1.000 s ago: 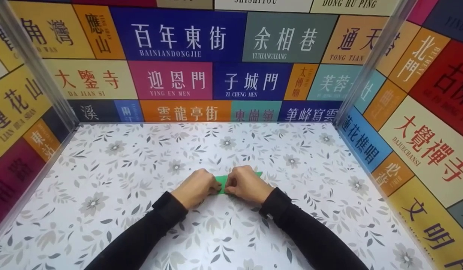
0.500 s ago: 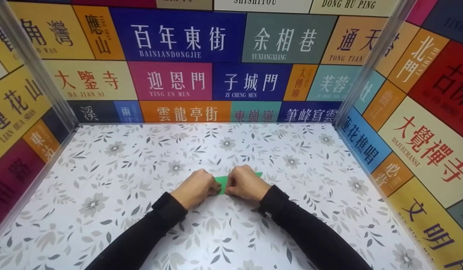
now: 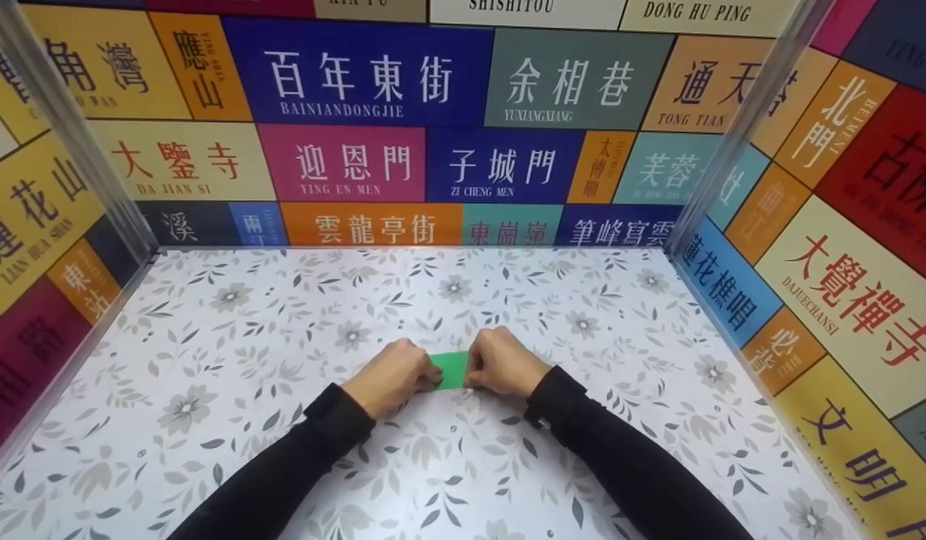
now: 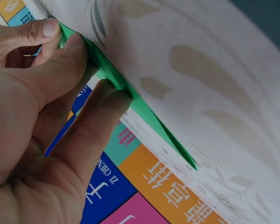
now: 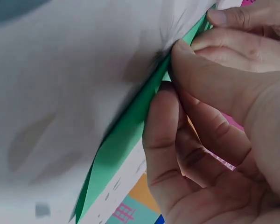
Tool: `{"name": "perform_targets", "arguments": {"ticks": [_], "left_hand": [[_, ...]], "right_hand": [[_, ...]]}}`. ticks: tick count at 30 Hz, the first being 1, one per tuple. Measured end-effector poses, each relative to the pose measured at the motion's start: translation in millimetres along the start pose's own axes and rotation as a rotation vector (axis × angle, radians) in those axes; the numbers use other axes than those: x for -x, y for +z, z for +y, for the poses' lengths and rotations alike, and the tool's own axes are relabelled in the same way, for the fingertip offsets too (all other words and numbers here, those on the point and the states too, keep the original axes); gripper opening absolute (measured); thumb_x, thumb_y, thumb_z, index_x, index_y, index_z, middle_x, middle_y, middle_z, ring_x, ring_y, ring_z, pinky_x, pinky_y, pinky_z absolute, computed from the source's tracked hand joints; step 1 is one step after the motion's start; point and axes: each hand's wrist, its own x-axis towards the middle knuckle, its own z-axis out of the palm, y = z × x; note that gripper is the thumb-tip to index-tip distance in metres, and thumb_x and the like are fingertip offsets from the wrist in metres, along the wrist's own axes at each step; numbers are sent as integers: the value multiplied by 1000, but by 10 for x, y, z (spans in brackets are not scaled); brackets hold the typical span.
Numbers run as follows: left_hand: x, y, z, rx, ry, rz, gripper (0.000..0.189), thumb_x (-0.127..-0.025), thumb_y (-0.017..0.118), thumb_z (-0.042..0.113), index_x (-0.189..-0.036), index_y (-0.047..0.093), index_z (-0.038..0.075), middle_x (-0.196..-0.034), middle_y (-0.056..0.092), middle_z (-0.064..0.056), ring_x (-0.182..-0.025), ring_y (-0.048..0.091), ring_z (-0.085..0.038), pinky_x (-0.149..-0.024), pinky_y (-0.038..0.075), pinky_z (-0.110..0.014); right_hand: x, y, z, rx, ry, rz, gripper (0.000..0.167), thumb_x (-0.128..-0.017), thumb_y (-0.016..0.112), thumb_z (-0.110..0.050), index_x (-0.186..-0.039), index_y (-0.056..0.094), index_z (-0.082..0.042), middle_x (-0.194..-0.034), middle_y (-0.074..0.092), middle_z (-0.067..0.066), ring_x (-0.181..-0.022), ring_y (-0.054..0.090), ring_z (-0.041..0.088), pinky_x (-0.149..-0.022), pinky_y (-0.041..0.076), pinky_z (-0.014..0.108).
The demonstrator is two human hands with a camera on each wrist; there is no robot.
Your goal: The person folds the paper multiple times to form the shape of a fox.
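Note:
A folded strip of green paper (image 3: 451, 370) lies low on the patterned table between the two hands. My left hand (image 3: 394, 373) pinches its left part near the front edge, fingers curled, thumb along the edge in the left wrist view. At the right part, my right hand (image 3: 504, 366) holds the same front edge between thumb and fingers. The right wrist view shows the far end of the green paper (image 5: 114, 151) with its layers slightly parted. In the left wrist view, the other end of the paper (image 4: 161, 126) tapers to a point. The hands cover much of the paper.
The table (image 3: 283, 465) has a white cover printed with grey flowers and leaves. Colourful panels with characters form the back wall (image 3: 358, 75), and similar walls stand left and right, with clear strips along the corners.
My right hand has slid a little to the right along the paper's edge, baring more green between the hands. The left hand has stayed in place.

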Motion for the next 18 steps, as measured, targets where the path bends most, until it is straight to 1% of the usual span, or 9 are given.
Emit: {"name": "perform_targets", "arguments": {"ticks": [5,8,11,15,18], "left_hand": [[3,-5,8,13,-28,-6,14,-96,91,3,-108,92,7,-106,90,-13,-98,90,-31,-89,74,-44],[7,3,-3,13,-17,6,14,-95,91,2,-108,92,7,-105,90,-13,-97,90,-30,-88,74,-43],[11,10,-15,31,-8,8,14,-95,91,0,-108,92,5,-105,90,-13,-97,90,-29,-88,74,-43],[13,7,-12,55,-17,-1,14,-95,90,-2,-108,91,3,-106,90,-16,-98,90,-31,-89,74,-43],[12,-1,2,57,-15,-3,15,-95,90,-2,-109,91,3,-107,89,-17,-100,90,-33,-90,74,-43]], "right_hand": [[44,-21,52,18,9,8,16,-85,101,-6,-79,87,-8,-70,82,2,-59,60,5,-60,54,23],[69,-38,75,13,1,3,15,-87,101,-7,-80,88,-7,-72,82,2,-61,61,4,-62,54,23],[106,-74,106,11,12,6,15,-88,100,-7,-81,88,-7,-73,83,2,-61,62,4,-62,55,23],[158,-121,165,12,30,3,14,-90,99,-7,-82,88,-6,-74,83,2,-60,61,3,-62,53,22],[191,-153,207,12,25,6,14,-91,99,-6,-82,87,-5,-74,83,3,-59,60,4,-61,51,21]]}}
